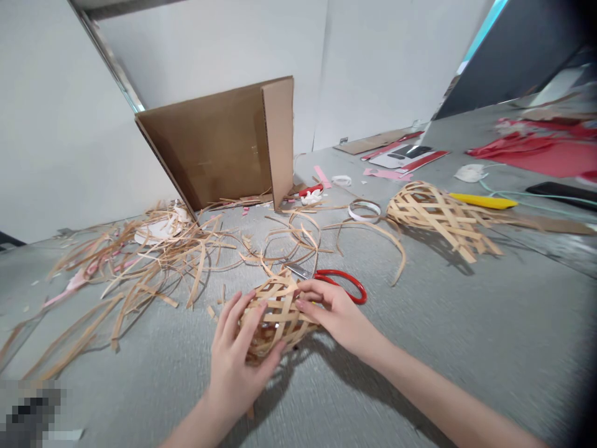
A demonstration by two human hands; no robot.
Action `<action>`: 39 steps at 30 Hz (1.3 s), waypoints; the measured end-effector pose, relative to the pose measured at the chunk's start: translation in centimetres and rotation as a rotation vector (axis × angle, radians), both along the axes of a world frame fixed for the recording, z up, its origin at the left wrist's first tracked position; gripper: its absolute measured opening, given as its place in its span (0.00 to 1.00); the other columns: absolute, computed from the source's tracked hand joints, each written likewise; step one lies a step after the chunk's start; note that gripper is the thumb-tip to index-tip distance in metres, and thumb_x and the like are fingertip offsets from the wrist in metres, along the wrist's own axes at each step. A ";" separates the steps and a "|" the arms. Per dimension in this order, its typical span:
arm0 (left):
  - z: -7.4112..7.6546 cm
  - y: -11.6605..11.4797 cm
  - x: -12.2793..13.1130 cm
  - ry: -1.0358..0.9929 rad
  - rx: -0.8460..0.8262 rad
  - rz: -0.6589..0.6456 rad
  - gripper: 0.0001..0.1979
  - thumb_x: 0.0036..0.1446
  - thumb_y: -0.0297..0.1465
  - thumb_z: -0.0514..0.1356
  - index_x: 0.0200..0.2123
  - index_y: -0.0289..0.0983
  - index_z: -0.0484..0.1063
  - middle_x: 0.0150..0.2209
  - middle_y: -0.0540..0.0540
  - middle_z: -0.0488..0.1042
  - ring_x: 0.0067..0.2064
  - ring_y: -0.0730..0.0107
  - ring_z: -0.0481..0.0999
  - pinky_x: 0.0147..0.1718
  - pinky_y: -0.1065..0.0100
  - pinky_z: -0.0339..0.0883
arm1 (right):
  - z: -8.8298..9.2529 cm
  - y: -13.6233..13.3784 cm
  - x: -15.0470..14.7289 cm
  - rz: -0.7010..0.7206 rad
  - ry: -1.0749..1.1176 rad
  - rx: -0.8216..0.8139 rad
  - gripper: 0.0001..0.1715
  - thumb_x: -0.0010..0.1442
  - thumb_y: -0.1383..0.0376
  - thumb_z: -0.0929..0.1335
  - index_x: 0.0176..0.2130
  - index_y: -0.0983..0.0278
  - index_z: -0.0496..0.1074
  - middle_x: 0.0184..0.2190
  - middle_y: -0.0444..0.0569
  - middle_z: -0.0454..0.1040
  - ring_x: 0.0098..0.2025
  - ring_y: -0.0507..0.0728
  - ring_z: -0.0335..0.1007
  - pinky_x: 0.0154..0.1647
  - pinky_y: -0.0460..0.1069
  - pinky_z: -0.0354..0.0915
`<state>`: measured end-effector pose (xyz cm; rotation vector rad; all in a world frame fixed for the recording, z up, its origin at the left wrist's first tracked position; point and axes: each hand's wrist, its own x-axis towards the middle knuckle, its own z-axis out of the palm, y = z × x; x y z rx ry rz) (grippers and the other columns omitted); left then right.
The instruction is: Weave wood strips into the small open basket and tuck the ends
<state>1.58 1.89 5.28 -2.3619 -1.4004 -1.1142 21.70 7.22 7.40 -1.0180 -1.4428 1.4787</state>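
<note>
Between my hands a small woven bamboo basket (285,314) lies on its side on the grey table. My left hand (240,348) wraps round its left side, fingers spread over the weave and thumb along the near edge. At the basket's upper right, my right hand (333,311) pinches a strip of the weave between thumb and fingers. Just behind the basket lie red-handled scissors (361,287), their blades partly hidden by it. A second woven basket (426,211), with loose strip ends, rests farther off to the right.
Loose bamboo strips (153,267) lie heaped on the left. A bent cardboard sheet (224,146) stands against the back wall. A roll of white tape (364,210), a yellow-handled tool (485,201) and red cloth (536,152) lie toward the right.
</note>
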 end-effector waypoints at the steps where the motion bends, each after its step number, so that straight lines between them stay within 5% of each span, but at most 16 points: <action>1: -0.3 0.1 0.0 0.000 0.012 0.004 0.28 0.59 0.31 0.61 0.62 0.38 0.61 0.56 0.36 0.69 0.59 0.49 0.67 0.53 0.48 0.69 | -0.1 0.0 -0.1 -0.002 0.003 -0.002 0.10 0.56 0.59 0.69 0.36 0.62 0.73 0.32 0.49 0.80 0.38 0.58 0.77 0.39 0.52 0.70; 7: -0.8 0.4 -0.1 0.087 0.075 -0.004 0.29 0.60 0.29 0.59 0.64 0.38 0.58 0.56 0.36 0.70 0.59 0.48 0.67 0.53 0.48 0.69 | 0.0 -0.6 -0.3 -0.054 0.002 0.030 0.13 0.58 0.56 0.68 0.37 0.62 0.73 0.36 0.50 0.80 0.38 0.57 0.77 0.40 0.53 0.71; 17: -1.0 -0.1 0.1 0.210 0.150 -0.016 0.23 0.58 0.26 0.61 0.58 0.33 0.67 0.55 0.34 0.71 0.59 0.45 0.66 0.52 0.49 0.69 | -0.3 -0.4 -0.4 -0.211 -0.044 0.063 0.16 0.55 0.52 0.70 0.27 0.62 0.72 0.27 0.46 0.75 0.33 0.57 0.72 0.38 0.52 0.67; 25: -0.9 0.1 0.1 0.215 0.155 -0.003 0.23 0.59 0.27 0.60 0.59 0.34 0.67 0.55 0.35 0.71 0.59 0.46 0.67 0.50 0.50 0.71 | -1.5 0.0 -0.4 -0.196 -0.012 0.110 0.12 0.58 0.55 0.67 0.32 0.61 0.72 0.32 0.47 0.76 0.35 0.56 0.72 0.35 0.49 0.66; 39: 0.0 -0.1 0.3 0.197 0.139 -0.020 0.25 0.58 0.28 0.60 0.59 0.34 0.64 0.52 0.36 0.72 0.56 0.47 0.67 0.49 0.49 0.67 | 0.2 -1.3 -0.3 -0.312 -0.193 0.290 0.12 0.60 0.60 0.65 0.26 0.60 0.68 0.26 0.47 0.73 0.32 0.58 0.68 0.37 0.52 0.62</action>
